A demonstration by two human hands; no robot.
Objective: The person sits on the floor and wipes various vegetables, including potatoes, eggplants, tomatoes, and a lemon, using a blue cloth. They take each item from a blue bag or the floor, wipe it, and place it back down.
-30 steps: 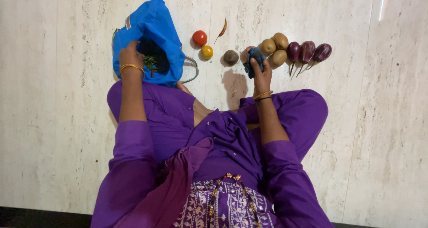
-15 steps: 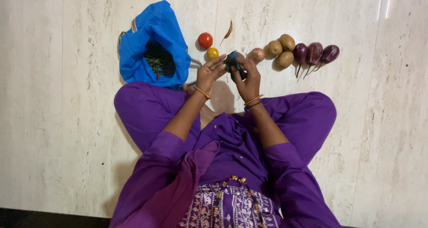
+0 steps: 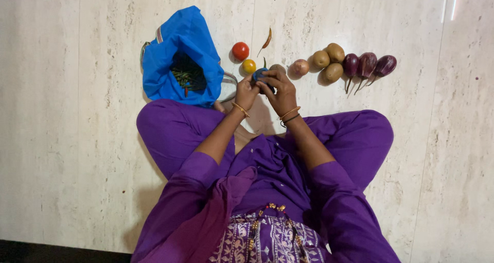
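Clearly both hands meet over one small dark blue bundle (image 3: 261,75): my left hand (image 3: 246,92) cups it from the side while my right hand (image 3: 280,91) closes over it from above, so it sits pinched between them just above the floor (image 3: 77,139). It hangs near the yellow tomato (image 3: 249,66) and the red tomato (image 3: 240,51). Potatoes (image 3: 329,62) and eggplants (image 3: 368,65) lie in a row further right, grouped by kind. The blue bag (image 3: 175,57) gapes open at my left knee, within reach.
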